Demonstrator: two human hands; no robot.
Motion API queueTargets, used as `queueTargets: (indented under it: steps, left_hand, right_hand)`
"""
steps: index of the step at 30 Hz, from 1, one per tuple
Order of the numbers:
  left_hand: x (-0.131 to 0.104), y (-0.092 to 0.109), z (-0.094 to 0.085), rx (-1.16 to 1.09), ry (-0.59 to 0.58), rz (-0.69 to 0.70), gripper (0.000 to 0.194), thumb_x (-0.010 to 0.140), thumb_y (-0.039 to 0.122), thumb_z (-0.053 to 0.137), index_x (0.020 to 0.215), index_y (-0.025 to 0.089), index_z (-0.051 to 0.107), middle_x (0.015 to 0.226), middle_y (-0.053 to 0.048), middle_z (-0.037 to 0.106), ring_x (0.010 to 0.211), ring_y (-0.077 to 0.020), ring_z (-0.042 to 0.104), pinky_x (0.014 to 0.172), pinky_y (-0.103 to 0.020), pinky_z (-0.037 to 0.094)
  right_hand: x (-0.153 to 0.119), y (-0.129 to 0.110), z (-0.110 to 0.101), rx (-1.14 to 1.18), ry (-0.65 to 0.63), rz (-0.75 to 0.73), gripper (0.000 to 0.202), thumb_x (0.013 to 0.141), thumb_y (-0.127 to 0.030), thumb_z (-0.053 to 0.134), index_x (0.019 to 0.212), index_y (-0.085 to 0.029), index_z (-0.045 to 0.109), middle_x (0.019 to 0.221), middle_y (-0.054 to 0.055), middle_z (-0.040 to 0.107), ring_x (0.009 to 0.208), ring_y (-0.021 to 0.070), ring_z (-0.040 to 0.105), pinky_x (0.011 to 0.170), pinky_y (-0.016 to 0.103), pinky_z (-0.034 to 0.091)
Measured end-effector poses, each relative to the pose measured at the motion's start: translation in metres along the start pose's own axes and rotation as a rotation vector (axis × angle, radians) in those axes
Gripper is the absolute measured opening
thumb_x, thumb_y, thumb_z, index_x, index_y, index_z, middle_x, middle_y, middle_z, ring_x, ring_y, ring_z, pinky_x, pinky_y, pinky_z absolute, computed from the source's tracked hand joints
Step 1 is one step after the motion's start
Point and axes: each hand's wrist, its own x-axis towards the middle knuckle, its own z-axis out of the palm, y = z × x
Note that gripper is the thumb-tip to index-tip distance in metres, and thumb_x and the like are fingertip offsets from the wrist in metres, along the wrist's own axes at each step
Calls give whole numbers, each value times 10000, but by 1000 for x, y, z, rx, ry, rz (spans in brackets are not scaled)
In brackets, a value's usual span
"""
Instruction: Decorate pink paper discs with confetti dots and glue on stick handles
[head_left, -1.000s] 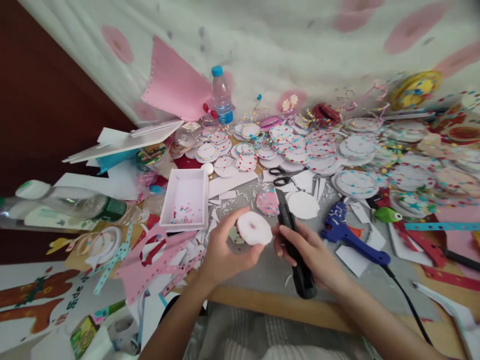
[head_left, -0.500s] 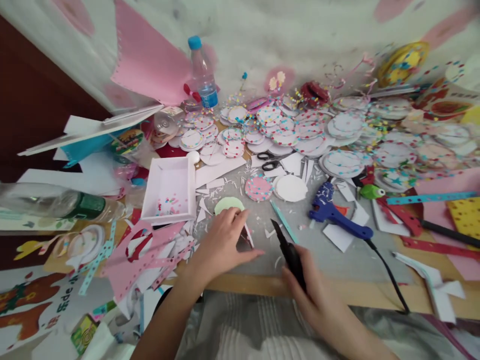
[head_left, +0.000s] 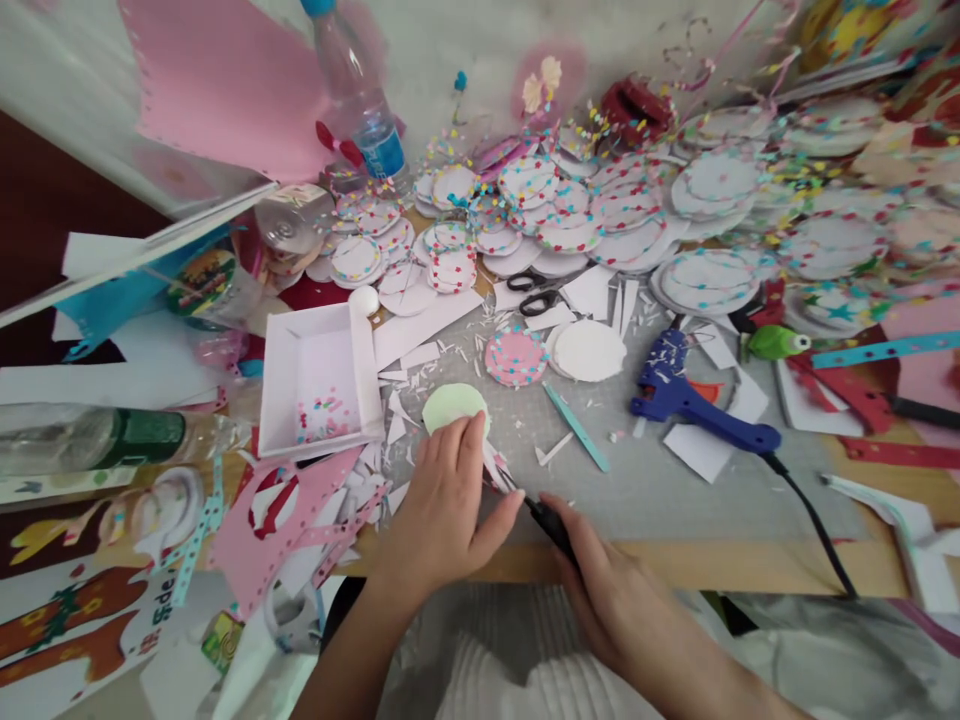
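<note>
My right hand (head_left: 600,580) is closed around the black handle of a craft knife (head_left: 553,524), whose blade points up and left. The blade tip meets a small pink-and-white piece (head_left: 495,465) on the grey cutting mat (head_left: 637,495). My left hand (head_left: 450,490) lies over the mat with its fingers stretched forward and its thumb spread beside the blade. Its fingertips touch the edge of a pale green disc (head_left: 454,408). The palm hides part of the small piece. Close by lie a pink dotted disc (head_left: 516,356), a white disc stack (head_left: 589,350) and a turquoise strip (head_left: 576,427).
A blue glue gun (head_left: 679,395) with a black cord lies to the right. Black scissors (head_left: 536,293) lie behind the discs. At left stands a white box (head_left: 274,385) with confetti in it. Many decorated discs (head_left: 630,200) are piled along the back, beside a water bottle (head_left: 364,100).
My right hand has brought the knife left and down to the small piece by my left thumb. My left fingers have straightened, and more of the green disc shows. The view has tilted downward.
</note>
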Motion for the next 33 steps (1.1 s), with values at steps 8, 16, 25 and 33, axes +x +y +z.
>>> queueTargets:
  steps: [8, 16, 25, 33]
  left_hand:
    - [3, -8, 2, 3, -32, 29, 674, 926, 451, 417, 1426, 36, 234, 1301, -227, 420, 1207, -331, 397, 1023, -472, 332]
    - [3, -14, 4, 24, -17, 69, 665, 926, 445, 417, 1428, 51, 228, 1292, -221, 441, 1169, -329, 425, 993, -460, 342]
    - [0, -19, 6, -6, -6, 87, 658, 932, 481, 379, 1422, 66, 237, 1297, -219, 441, 1195, -328, 416, 1004, -452, 333]
    - [8, -16, 8, 5, 14, 98, 627, 928, 451, 403, 1393, 49, 278, 1274, -227, 463, 1153, -339, 442, 983, -479, 356]
  right_hand:
    - [0, -2, -1, -21, 17, -7, 429, 930, -113, 280, 1358, -128, 289, 1140, 160, 670, 866, 196, 720, 658, 286, 595]
    - [3, -1, 3, -184, 16, -46, 511, 830, -29, 315, 1337, -83, 352, 1099, 179, 678, 737, 205, 726, 594, 276, 595]
    - [11, -6, 1, -447, 83, -187, 626, 611, 56, 331, 1233, 34, 401, 936, 213, 697, 630, 218, 710, 495, 283, 585]
    - [16, -2, -4, -372, 22, -141, 570, 672, 25, 329, 1238, 33, 399, 995, 227, 689, 710, 235, 718, 525, 288, 586]
